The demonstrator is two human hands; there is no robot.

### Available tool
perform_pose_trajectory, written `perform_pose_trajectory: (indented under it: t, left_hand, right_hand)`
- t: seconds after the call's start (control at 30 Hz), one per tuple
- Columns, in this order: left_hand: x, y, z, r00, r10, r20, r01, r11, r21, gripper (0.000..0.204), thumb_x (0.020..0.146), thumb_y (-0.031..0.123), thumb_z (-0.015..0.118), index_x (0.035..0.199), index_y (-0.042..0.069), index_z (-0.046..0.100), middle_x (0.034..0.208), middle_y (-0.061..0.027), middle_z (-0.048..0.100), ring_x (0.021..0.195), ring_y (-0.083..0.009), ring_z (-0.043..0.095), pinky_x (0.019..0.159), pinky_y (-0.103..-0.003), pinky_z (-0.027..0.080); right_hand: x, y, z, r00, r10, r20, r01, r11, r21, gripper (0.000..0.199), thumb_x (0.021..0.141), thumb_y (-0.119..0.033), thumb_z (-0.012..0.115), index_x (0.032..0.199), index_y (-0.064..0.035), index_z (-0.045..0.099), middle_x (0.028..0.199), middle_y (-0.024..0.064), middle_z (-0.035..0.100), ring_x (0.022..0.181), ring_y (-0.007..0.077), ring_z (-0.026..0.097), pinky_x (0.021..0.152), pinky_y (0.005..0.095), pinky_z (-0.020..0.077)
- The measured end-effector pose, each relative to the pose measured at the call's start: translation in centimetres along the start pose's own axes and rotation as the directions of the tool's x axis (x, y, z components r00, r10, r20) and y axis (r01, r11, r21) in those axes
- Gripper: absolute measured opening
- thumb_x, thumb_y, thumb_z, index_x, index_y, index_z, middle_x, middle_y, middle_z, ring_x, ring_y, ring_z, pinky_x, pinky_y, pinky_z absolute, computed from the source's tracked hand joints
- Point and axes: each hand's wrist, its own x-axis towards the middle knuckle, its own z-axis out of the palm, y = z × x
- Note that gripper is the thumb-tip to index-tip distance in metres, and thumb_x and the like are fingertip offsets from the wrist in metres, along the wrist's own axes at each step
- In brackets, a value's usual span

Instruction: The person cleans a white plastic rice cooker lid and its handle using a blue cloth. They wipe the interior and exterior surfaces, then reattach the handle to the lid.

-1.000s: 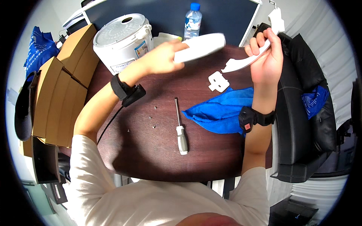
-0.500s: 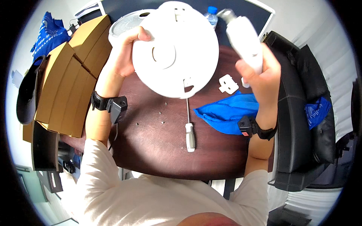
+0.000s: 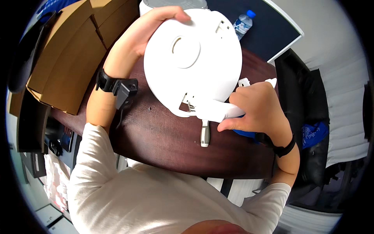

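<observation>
A round white plastic piece (image 3: 218,70), disc-like with a raised ring and slots at its edge, is held up above the table. My left hand (image 3: 150,29) grips its upper left rim, thumb over the face. My right hand (image 3: 259,107) is closed around a white handle-shaped part (image 3: 212,112). The part's metal-fitted end meets the slot at the disc's lower edge; whether it is seated I cannot tell. Below lies a screwdriver (image 3: 205,134) with a grey and white grip, its shaft hidden. Behind my right hand sits a small white plastic piece (image 3: 244,82).
A blue cloth (image 3: 246,133) lies mostly hidden under my right hand. Cardboard boxes (image 3: 64,54) stand on the left. At the back are a white round container (image 3: 173,4) and a blue-capped water bottle (image 3: 243,25). A black sofa (image 3: 306,93) is on the right. A tiny bit (image 3: 149,108) lies on the table.
My right hand has brought the handle-shaped part down and left against the disc's lower edge. The disc has turned and shifted slightly right in view. The head view has also shifted.
</observation>
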Motion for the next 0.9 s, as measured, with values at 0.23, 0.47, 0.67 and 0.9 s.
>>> perform_pose_trajectory:
  t: [0.23, 0.47, 0.67, 0.9]
  left_hand:
    - [-0.3, -0.1, 1.4, 0.999, -0.035, 0.03, 0.036, 0.999, -0.037, 0.028, 0.078, 0.01, 0.06, 0.097, -0.01, 0.06, 0.084, -0.0154, 0.067, 0.061, -0.017, 0.066, 0.057, -0.026, 0.059]
    - [-0.5, -0.5, 2.0, 0.987, -0.044, 0.153, 0.052, 0.997, -0.049, 0.027, 0.075, 0.01, 0.061, 0.097, -0.006, 0.061, 0.084, -0.0122, 0.065, 0.067, -0.0155, 0.065, 0.063, -0.027, 0.058]
    - [-0.4, -0.7, 2.0, 0.987, -0.044, 0.157, 0.04, 0.999, 0.025, 0.025, 0.074, 0.012, 0.063, 0.094, -0.004, 0.063, 0.085, -0.0104, 0.066, 0.066, -0.0139, 0.064, 0.061, -0.025, 0.057]
    - [-1.1, -0.1, 2.1, 0.991, -0.088, 0.097, 0.084, 0.995, 0.045, 0.027, 0.075, 0.014, 0.063, 0.095, -0.004, 0.062, 0.085, -0.0107, 0.066, 0.066, -0.0136, 0.064, 0.062, -0.026, 0.056]
  right_hand:
    - [3.4, -1.0, 0.3, 0.989, -0.136, 0.065, 0.146, 0.971, -0.19, 0.047, 0.073, -0.047, 0.07, 0.053, -0.0108, 0.048, 0.045, 0.0044, 0.042, 0.037, 0.0221, 0.043, 0.039, 0.0317, 0.0303]
    - [6.1, -1.4, 0.9, 0.971, -0.228, 0.078, 0.239, 0.954, -0.181, 0.049, 0.074, -0.037, 0.068, 0.041, -0.012, 0.043, 0.038, 0.0036, 0.039, 0.034, 0.0209, 0.041, 0.039, 0.0303, 0.0304]
    - [7.3, -1.3, 1.9, 0.953, -0.303, 0.008, 0.3, 0.942, -0.152, 0.039, 0.07, -0.026, 0.063, 0.039, -0.0113, 0.046, 0.037, 0.0033, 0.042, 0.034, 0.0221, 0.041, 0.039, 0.0305, 0.0318]
    - [7.7, -1.0, 1.7, 0.956, -0.271, 0.112, 0.286, 0.948, -0.143, 0.02, 0.057, -0.019, 0.063, 0.05, -0.0112, 0.045, 0.049, 0.0024, 0.04, 0.046, 0.0225, 0.043, 0.046, 0.0315, 0.0344]
